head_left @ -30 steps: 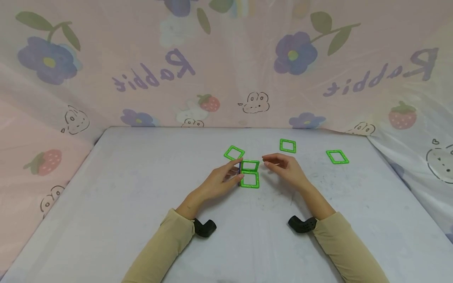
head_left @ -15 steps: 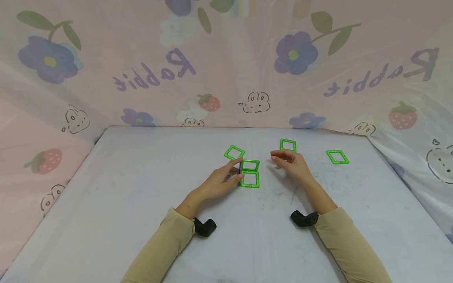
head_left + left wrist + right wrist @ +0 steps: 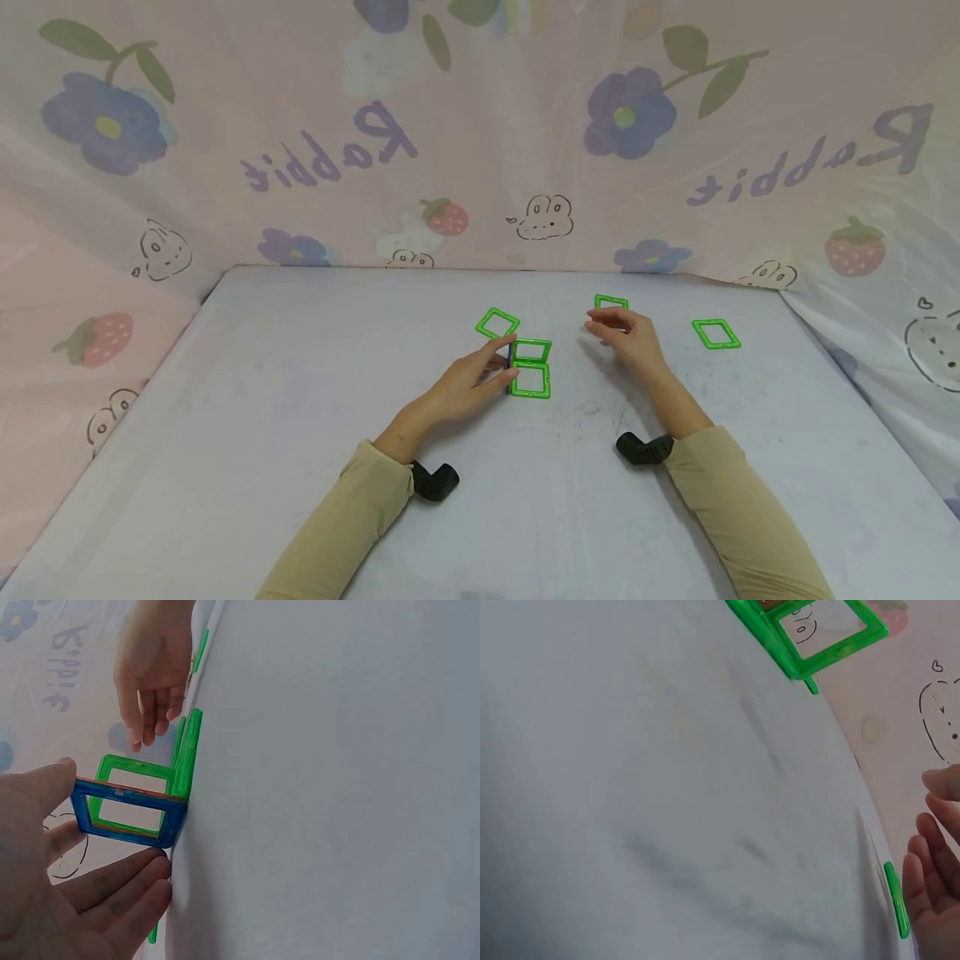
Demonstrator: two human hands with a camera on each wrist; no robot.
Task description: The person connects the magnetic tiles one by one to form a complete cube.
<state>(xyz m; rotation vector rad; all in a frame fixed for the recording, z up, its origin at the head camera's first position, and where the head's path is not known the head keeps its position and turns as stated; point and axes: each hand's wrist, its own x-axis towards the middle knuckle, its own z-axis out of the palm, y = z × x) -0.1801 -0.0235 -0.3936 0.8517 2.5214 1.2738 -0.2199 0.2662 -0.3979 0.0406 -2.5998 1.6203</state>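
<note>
My left hand [image 3: 461, 387] holds a blue square magnetic tile [image 3: 176, 820] on edge between thumb and fingers. Against the blue tile's right side, a green square tile frame [image 3: 531, 396] lies flat on the table. A second green frame [image 3: 532, 341] stands up from that one's back edge, the two and the blue tile meeting at a corner. Farther back, my right hand [image 3: 633, 337] hovers with loosely bent fingers and nothing between them. It partly covers another green square frame [image 3: 611, 297], its fingertips close in front of that frame.
One green frame [image 3: 486, 332] lies turned at an angle just behind the joined tiles. Another green frame [image 3: 717, 345] lies off to the right. Patterned cloth [image 3: 480, 158] with flowers and rabbits hangs behind the white tabletop [image 3: 300, 367].
My right hand has moved away from the joined tiles, back and to the right, toward the far green frame. The left hand and the blue tile have stayed in place.
</note>
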